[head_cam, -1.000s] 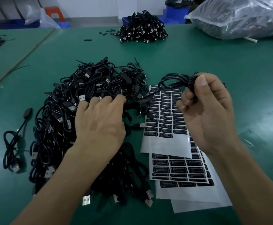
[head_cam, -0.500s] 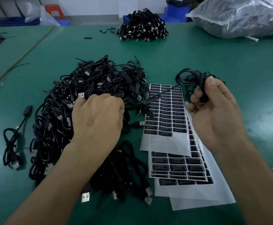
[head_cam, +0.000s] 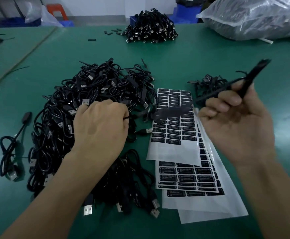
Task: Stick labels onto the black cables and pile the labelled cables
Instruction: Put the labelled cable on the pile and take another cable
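With the right hand (head_cam: 239, 121) curling its fingers round a blurred black cable (head_cam: 251, 78) raised right of the label sheets (head_cam: 173, 149), and the left hand (head_cam: 101, 130) pinching a strand (head_cam: 127, 117) at the near-left cable heap (head_cam: 92, 90), picking seems underway, so peeling a label likely follows.

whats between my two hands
In the head view, the top label sheet lies between the left hand and right hand, with a blurred black cable crossing over it.

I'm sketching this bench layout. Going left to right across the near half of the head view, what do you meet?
Lone coiled cable → big cable pile → label sheets → right hand, gripping a black cable.
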